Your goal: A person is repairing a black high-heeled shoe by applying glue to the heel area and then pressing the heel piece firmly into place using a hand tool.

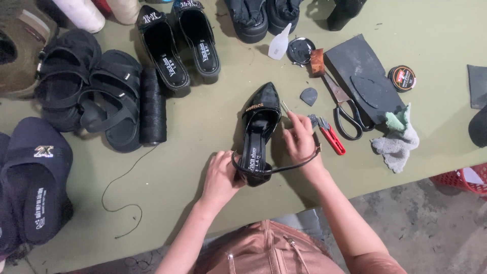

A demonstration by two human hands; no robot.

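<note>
Down at the near edge of the green tabletop (203, 122), the black pointed shoe (259, 132) lies toe away from the person, heel toward them. The left hand (221, 177) cups the heel end, fingers wrapped round the back of it. The right hand (300, 139) sits just beside the shoe's right flank, fingers pinching a thin needle-like tool (285, 106) that pokes up toward the toe; the shoe's loose ankle strap (297, 165) loops under that wrist.

Containers next: a small round open tin (301, 50) at the far side, dark inside, what it holds too dim to tell. A second round tin (402, 78), lid on, sits right of the dark rubber sheet (362, 76). A red basket (464, 180) peeks in at the right, off the tabletop, with something pale in it.

Crowding the right hand: red-handled clippers (329, 136) just beside the knuckles, black-handled scissors (345, 109) beyond them, a small grey cut piece (308, 96), a crumpled grey-green rag (398, 139). A white glue bottle (280, 43) lies near the open tin.

To the left, well apart: a spool of black thread (152, 106) with a loose thread (122, 198) trailing toward the edge, black strappy sandals (91, 86), and a pair of black mules (177, 45) at the far side.
</note>
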